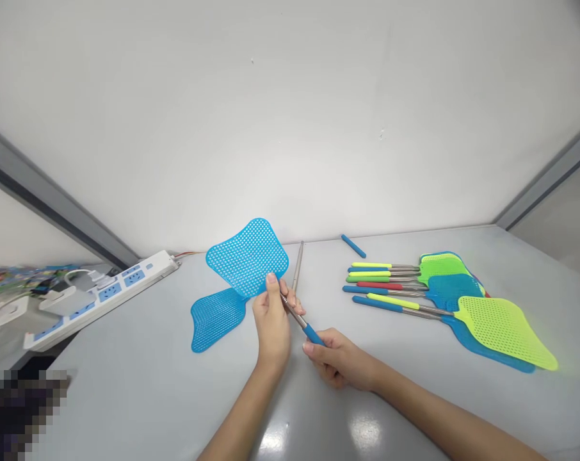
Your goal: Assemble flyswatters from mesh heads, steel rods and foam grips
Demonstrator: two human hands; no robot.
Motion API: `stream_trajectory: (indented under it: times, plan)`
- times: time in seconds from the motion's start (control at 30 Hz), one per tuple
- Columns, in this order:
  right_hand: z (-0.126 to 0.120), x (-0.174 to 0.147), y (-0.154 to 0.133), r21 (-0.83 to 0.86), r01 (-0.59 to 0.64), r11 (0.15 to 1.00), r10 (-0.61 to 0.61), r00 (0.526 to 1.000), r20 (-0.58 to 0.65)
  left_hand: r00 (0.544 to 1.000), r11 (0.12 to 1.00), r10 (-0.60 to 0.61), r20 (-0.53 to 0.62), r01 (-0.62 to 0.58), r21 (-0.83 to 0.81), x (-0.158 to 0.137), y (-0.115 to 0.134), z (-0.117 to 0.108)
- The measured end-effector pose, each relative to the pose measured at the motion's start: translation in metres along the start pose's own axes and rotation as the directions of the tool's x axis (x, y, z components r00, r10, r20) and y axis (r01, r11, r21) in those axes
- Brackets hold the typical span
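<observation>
Blue swatter (249, 256) held above the table (150, 390) — supported at two points
Left hand (273, 317) pinches it near the mesh, right hand (340, 360) grips the handle (313, 334) — likely steadying the rod (295, 314) between.

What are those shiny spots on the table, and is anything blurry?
All in the head view: two glare spots near the bottom, probably lights reflecting off the table; wires at far left look smeared; holes in the upper blue swatter look clear.
</observation>
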State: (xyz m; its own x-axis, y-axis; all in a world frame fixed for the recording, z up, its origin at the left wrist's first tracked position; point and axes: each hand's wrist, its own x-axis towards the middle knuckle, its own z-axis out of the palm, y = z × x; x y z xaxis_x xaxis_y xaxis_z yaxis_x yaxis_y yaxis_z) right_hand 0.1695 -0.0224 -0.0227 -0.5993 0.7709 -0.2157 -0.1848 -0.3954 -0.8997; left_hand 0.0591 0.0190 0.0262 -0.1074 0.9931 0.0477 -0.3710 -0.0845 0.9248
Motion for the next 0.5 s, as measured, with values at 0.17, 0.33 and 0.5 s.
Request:
stream_trajectory:
  times: [0.17, 0.33, 0.5]
  plan:
    - [0.0000, -0.0002, -0.0012, 0.024, -0.014, 1.000, 0.014, 1.000, -0.004, 0.999, 0.999, -0.029, -0.015, 0.029, -0.039, -0.0003, 0.0001, 0.0010]
    - [0.0002, 0.0007, -0.0002, 0.028, -0.009, 1.000, 0.010, 1.000, -0.004, 0.999, 0.996, -0.045, -0.006, 0.044, -0.078, -0.0003, 0.0000, 0.0020]
    - [-0.0005, 0.0001, -0.0008, 0.057, -0.020, 0.998, 0.019, 1.000, 0.004, 0.997, 0.991, -0.062, 0.050, 0.068, -0.114, 0.0019, -0.0020, 0.0002]
